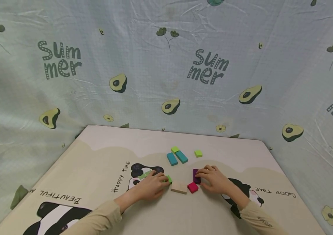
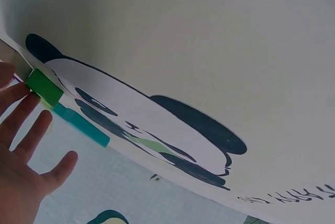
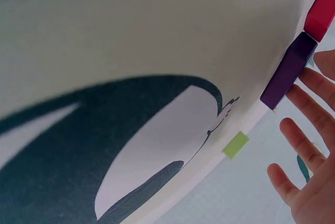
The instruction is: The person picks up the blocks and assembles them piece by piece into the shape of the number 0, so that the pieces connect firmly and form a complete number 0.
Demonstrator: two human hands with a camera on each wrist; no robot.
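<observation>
In the head view my left hand (image 1: 151, 186) rests low over the table with its fingertips at a green block (image 1: 169, 179). The left wrist view has that green block (image 2: 45, 87) against the fingers, which are spread apart. My right hand (image 1: 215, 179) touches a purple oblong block (image 1: 196, 176) from its right side. Extended fingers meet the purple block (image 3: 289, 71) in the right wrist view, and the thumb stands off it. Between the hands lie a pale wooden block (image 1: 179, 187) and a red block (image 1: 193, 187), the red one close to the purple block's near end.
Farther back are two teal blocks (image 1: 172, 159), a lime block (image 1: 175, 149) beside them and another lime block (image 1: 198, 153) to the right. Panda drawings and lettering cover the table (image 1: 213, 215). A patterned curtain (image 1: 143, 65) hangs behind its far edge.
</observation>
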